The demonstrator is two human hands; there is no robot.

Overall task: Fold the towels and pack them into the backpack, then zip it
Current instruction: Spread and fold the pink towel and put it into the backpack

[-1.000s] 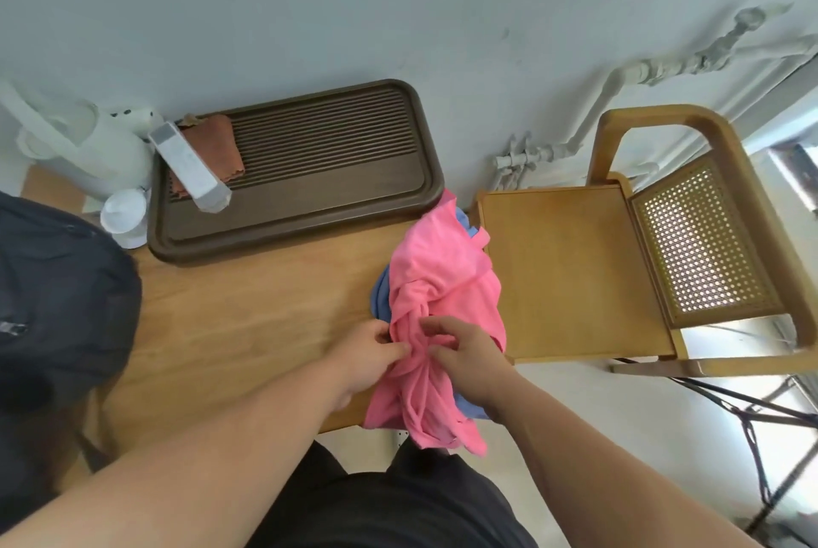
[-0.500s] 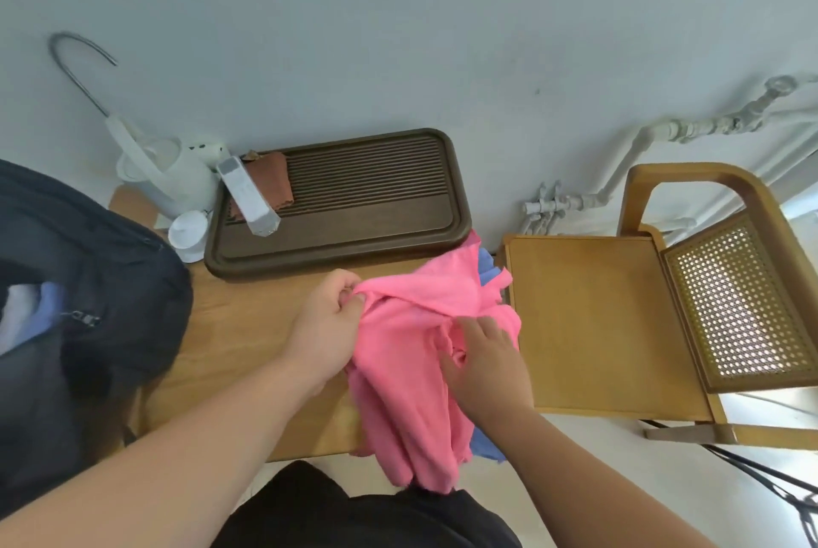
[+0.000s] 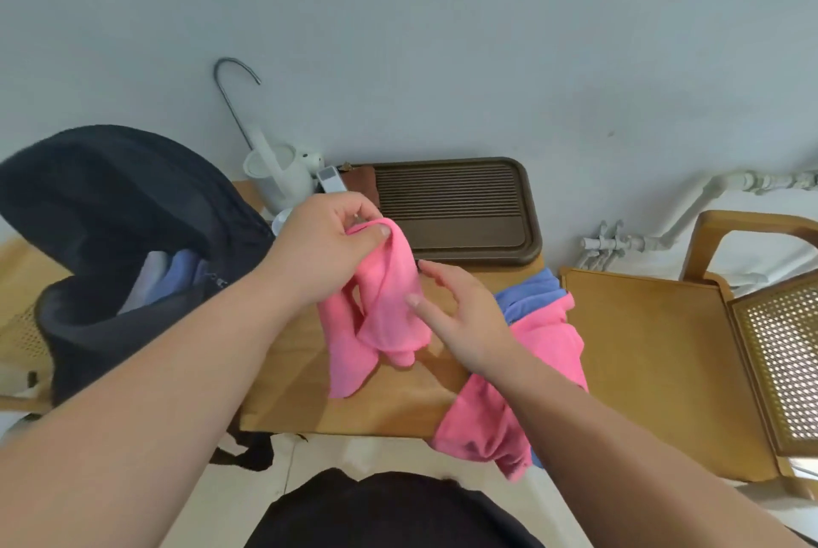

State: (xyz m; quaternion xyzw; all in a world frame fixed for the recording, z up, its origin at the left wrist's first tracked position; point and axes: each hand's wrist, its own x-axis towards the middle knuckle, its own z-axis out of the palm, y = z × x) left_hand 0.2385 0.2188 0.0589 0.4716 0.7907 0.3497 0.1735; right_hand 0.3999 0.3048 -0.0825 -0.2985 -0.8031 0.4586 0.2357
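Observation:
My left hand (image 3: 325, 244) pinches the top of a pink towel (image 3: 380, 313) and holds it up above the wooden table (image 3: 398, 406); the cloth hangs crumpled. My right hand (image 3: 460, 322) is beside the towel's right edge with its fingers straight, the thumb touching the cloth. A second pink towel (image 3: 522, 375) lies at the table's right edge over a blue towel (image 3: 529, 293) and droops past the front. The black backpack (image 3: 115, 211) stands open at the left with pale blue and white cloth (image 3: 163, 277) inside.
A dark brown slatted tray (image 3: 460, 211) lies at the back of the table against the wall. A white kettle (image 3: 283, 176) with a hooked tube stands left of it. A wooden chair (image 3: 655, 348) with a cane back adjoins the table's right side. White pipes (image 3: 690, 211) run along the wall.
My left hand has lifted one pink towel up and to the left, away from the pile. My right hand has let go and opened beside it. The view has swung left, showing the open backpack.

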